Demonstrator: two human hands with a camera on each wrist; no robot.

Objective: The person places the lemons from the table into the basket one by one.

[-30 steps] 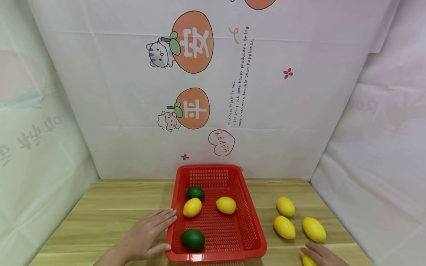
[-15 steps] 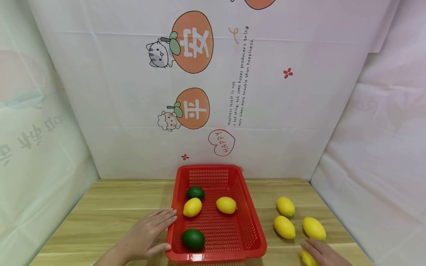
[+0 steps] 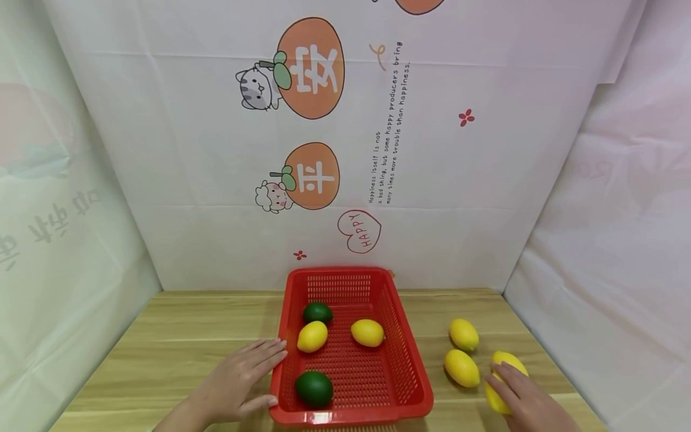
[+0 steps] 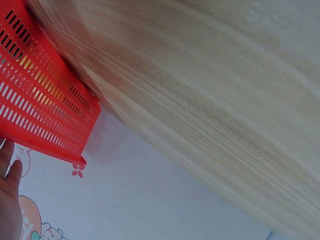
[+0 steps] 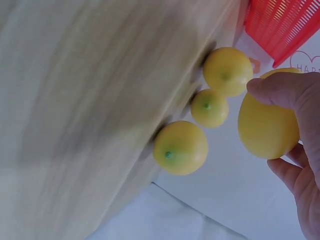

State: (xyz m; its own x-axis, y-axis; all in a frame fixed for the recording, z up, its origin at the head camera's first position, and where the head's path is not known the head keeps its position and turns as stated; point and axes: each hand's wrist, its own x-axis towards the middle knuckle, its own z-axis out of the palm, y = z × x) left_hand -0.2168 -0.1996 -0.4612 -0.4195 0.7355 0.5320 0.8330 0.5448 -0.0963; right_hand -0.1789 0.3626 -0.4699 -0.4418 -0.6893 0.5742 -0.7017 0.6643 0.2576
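Observation:
My right hand (image 3: 531, 402) grips a yellow lemon (image 5: 267, 127) between thumb and fingers, raised off the table in the right wrist view. In the head view this lemon and the fingers partly cover another lemon (image 3: 510, 360) lying behind. Two more lemons (image 3: 463, 335) lie just to the left of it. A red plastic basket (image 3: 351, 415) stands at the middle; my left hand (image 3: 237, 378) rests on its left rim with fingers straight and thumb near the front corner. Inside the basket are two lemons (image 3: 367, 333) and two dark green limes (image 3: 314, 389).
The wood-grain table (image 3: 216, 318) is enclosed by a printed white cloth backdrop (image 3: 432, 240) behind and white cloth at both sides. The basket's far end stands close to the backdrop. Table surface lies between the basket and the lemons at right.
My right hand has moved up and forward with the lemon, now overlapping the lemon behind it. The left hand, the basket and its fruit have stayed in place.

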